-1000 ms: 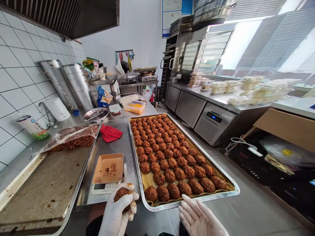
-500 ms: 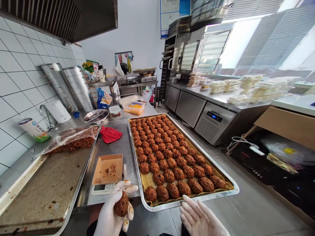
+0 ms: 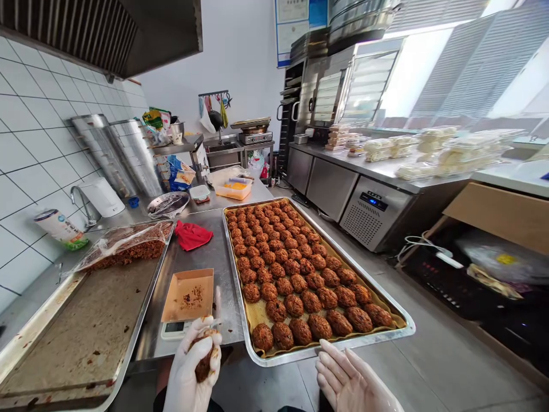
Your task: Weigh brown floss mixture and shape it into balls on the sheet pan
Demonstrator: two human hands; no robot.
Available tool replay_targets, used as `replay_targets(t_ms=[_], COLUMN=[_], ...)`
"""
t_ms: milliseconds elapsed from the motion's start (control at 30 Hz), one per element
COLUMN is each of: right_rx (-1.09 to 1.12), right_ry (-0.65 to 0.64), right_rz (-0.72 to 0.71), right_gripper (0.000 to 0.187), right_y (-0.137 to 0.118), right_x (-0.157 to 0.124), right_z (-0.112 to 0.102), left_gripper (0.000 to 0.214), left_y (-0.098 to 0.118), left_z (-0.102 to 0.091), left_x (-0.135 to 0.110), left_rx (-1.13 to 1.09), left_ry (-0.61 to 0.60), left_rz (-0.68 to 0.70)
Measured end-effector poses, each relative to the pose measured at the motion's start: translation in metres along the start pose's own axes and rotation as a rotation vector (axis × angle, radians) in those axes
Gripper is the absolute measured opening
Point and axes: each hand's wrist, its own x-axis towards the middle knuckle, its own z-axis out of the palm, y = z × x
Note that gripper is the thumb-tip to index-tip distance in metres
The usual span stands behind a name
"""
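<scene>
My gloved left hand (image 3: 193,366) is wrapped round a dark brown ball (image 3: 205,361) of coarse, shredded-looking mixture, held below the kitchen scale. Palm up with fingers stretched out, my gloved right hand (image 3: 354,377) holds nothing; it is at the near edge of the big metal tray (image 3: 328,351). Rows of similar brown balls (image 3: 294,305) sit on that tray's yellowish liner. Beyond my left hand, a brown paper box (image 3: 189,286) with crumbs in it rests on the white scale (image 3: 174,330), partly covering it.
At left lies a flat baking tray (image 3: 86,326), with loose brown mixture (image 3: 128,254) under plastic film at its far end. A red cloth (image 3: 193,236) lies between the trays. Farther back are a metal bowl (image 3: 168,203) and an orange-filled container (image 3: 234,187).
The fingers of my left hand have closed more tightly round the ball, covering more of it. My right hand stays nearly in place, still palm up.
</scene>
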Motion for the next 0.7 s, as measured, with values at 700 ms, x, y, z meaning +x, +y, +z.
replay_targets(t_ms=[700], right_rx=[0.007], right_ry=[-0.001], right_rz=[0.005], right_gripper=[0.028], right_y=[-0.005], right_x=[0.009], right_z=[-0.004], left_gripper=[0.038], left_y=[-0.004], left_z=[-0.006], left_x=[-0.001], left_rx=[0.078], left_ry=[-0.028], left_rz=[-0.129])
